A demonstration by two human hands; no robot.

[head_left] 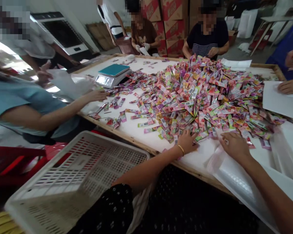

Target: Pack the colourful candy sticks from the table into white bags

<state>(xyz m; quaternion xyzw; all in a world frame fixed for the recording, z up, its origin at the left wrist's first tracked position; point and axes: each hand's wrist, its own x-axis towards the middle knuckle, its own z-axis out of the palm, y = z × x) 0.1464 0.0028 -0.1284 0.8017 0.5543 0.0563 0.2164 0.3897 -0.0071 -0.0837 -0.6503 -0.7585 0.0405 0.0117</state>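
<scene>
A large heap of small colourful sachets, pink, purple and green, covers the middle of the table. My left hand, with a yellow bangle at the wrist, rests at the near edge of this heap; its fingers are apart over the sachets. To its right, my right hand has its fingers bent on the mouth of a clear plastic bag. The bag hangs toward me over the table edge. Part of its mouth is hidden by the hand.
An off-white plastic crate stands below the table's wooden rim at left. A scale sits on the far left of the tabletop. Co-workers surround the table; one arm reaches in from the left. White sheets lie at right.
</scene>
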